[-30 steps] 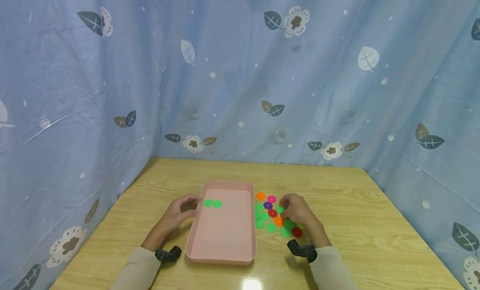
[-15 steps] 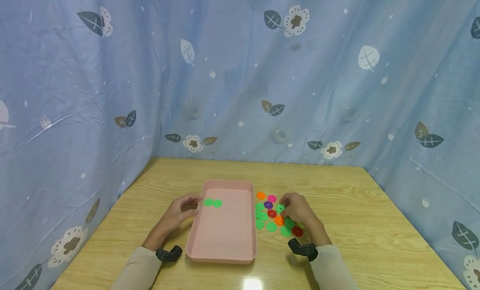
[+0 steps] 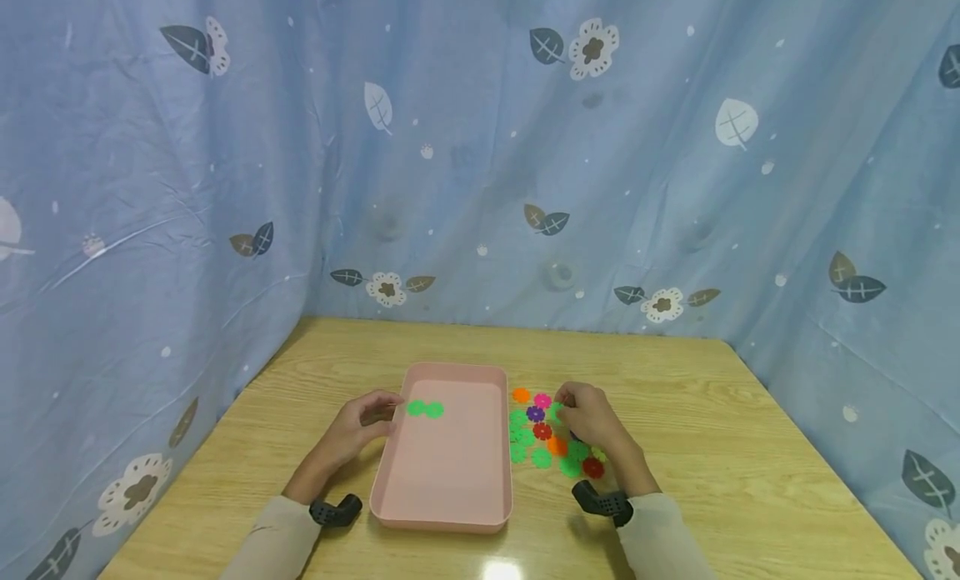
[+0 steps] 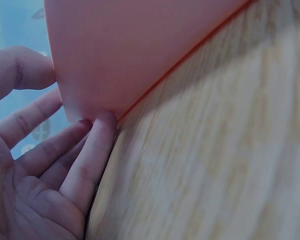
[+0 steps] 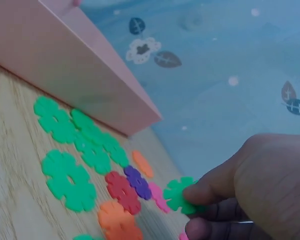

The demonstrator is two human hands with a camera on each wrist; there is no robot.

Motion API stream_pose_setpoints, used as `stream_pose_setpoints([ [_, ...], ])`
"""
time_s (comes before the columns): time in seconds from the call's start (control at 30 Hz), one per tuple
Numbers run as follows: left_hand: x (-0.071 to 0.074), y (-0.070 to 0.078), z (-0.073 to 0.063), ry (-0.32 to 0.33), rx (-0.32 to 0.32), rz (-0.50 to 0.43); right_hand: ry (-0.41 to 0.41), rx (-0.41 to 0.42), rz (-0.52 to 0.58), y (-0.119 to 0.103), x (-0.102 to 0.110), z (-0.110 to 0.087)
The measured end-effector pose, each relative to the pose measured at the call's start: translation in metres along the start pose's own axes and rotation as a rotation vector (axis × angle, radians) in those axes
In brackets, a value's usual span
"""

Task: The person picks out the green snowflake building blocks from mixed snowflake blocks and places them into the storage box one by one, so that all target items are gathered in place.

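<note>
My right hand (image 3: 591, 413) pinches a green snowflake building disc (image 5: 179, 194) between thumb and fingers, just above the scattered discs. My left hand (image 3: 360, 426) rests its fingertips against the outer left wall of a pink rectangular tray (image 3: 450, 497); in the left wrist view its fingers (image 4: 92, 160) touch the tray's wall low down, near the table. Inside the tray, near its far left, lie two green discs (image 3: 425, 409) side by side. Right of the tray are loose discs: several green ones (image 5: 69, 180), a red one (image 5: 122, 192), a purple one (image 5: 137, 182) and an orange one (image 5: 117, 220).
The discs lie on a light wooden table (image 3: 712, 447), close to the tray's right wall. A blue patterned curtain (image 3: 480, 147) encloses the table at the back and sides. Another red disc (image 3: 593, 467) and a yellow disc (image 3: 598, 453) lie under the right wrist.
My right hand has shifted slightly left and up with the green disc, uncovering more of the yellow disc and a dark one beneath it. The left hand and tray stay put.
</note>
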State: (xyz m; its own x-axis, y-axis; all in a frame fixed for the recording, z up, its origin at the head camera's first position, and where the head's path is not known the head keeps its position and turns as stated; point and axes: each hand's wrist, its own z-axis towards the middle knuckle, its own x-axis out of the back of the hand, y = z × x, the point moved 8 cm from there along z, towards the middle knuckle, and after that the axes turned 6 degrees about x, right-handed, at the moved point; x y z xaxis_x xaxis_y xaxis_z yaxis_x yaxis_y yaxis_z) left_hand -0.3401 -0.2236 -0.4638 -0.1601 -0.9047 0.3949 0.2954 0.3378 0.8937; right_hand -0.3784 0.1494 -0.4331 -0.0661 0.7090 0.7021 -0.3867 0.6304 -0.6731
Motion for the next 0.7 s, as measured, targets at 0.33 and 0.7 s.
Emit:
stream_pose_setpoints([
  [0.33,-0.001,0.002,-0.001,0.004,0.007,0.005,-0.051,0.044,0.105,-0.023,-0.013,0.009],
  [0.7,0.0,0.001,0.001,0.001,0.013,-0.004,-0.045,0.126,0.067,-0.055,-0.015,0.022],
])
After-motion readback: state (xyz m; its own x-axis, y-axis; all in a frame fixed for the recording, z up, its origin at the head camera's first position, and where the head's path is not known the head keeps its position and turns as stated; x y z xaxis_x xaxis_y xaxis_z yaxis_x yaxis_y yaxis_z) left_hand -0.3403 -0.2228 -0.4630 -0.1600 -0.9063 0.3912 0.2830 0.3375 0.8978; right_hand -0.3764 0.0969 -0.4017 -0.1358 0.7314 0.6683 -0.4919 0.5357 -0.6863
